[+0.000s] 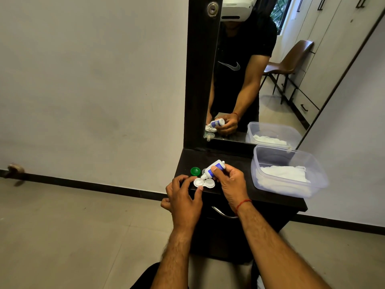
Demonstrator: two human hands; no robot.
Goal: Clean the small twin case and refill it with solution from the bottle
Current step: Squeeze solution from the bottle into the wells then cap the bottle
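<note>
Just below the middle of the frame, the right hand (pixel 229 184) has its fingers clamped around the bottle (pixel 214 168). The bottle is tilted, its long axis running from upper right down to lower left, with the nozzle directly over the left cup of the case (pixel 204 183). The case lies flat on the dark desk (pixel 235 161), its two cups side by side, left to right. The left hand (pixel 183 195) pinches the case's left cup between thumb and fingertip, steadying it. The right cup lies just right of the nozzle, so I judge a short shift rightward would reach it.

Count: one bottle, one case with two cups, one green cap (pixel 195 171) at its upper left, one clear tub (pixel 287 171) holding white tissue at right.
</note>
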